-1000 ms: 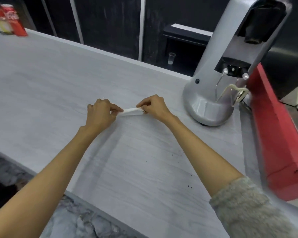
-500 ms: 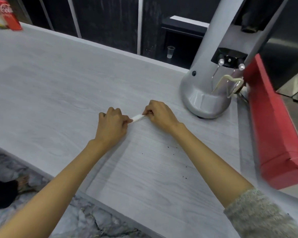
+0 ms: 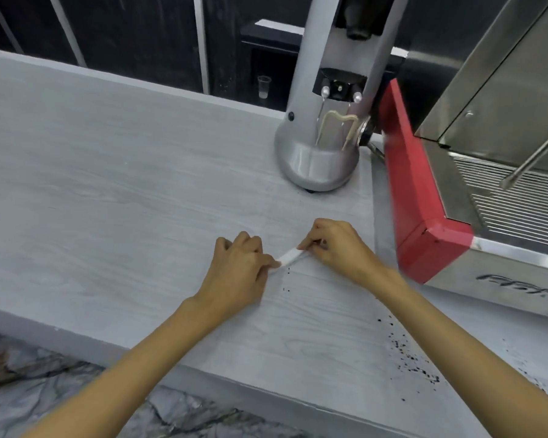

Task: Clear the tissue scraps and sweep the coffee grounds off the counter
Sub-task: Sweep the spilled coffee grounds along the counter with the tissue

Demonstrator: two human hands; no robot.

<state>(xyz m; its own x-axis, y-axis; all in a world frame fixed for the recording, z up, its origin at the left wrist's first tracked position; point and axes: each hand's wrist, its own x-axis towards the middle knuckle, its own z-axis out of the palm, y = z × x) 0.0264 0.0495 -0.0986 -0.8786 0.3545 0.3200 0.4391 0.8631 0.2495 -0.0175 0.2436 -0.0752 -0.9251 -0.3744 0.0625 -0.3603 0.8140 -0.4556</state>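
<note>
Left hand (image 3: pixel 239 271) and right hand (image 3: pixel 336 248) each pinch an end of a rolled tissue (image 3: pixel 290 257) just above the worktop (image 3: pixel 108 184), grounds (image 3: pixel 405 349) scattered right and unswept; likely scrap-clearing step, next discard tissue, then sweep.

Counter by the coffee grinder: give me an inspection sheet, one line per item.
Surface: grey wood-grain counter, bare on the left.
Job's things: white tissue strip stretched between both hands; coffee grounds scattered near the front right edge.
Clutter: nothing seen.
Hands: left hand and right hand each pinch an end of the strip.
Cables: nothing seen.
Surroundings: grey coffee grinder behind; red-trimmed espresso machine right; marble floor below.
</note>
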